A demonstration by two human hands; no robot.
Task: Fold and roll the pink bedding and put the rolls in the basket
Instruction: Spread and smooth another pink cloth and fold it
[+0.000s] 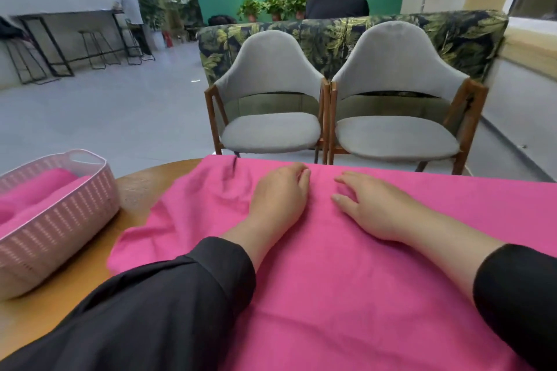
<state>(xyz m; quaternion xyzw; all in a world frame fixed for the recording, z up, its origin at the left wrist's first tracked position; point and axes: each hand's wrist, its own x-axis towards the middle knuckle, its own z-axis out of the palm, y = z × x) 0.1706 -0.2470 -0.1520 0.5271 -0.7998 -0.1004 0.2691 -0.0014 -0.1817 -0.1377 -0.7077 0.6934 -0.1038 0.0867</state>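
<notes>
The sheet (pixel 346 265) lies spread on the table (pixel 132 187) in front of me, its long side running left to right and its far edge along the table's far rim. The left end is rumpled; the right end and near edge run out of view. My left hand (pixel 278 196) and right hand (pixel 372 208) rest palm-down on it near the far edge, just apart, gripping nothing. The basket (pixel 60 220) sits to my left, partly cut off, holding pink rolls (pixel 39 190).
</notes>
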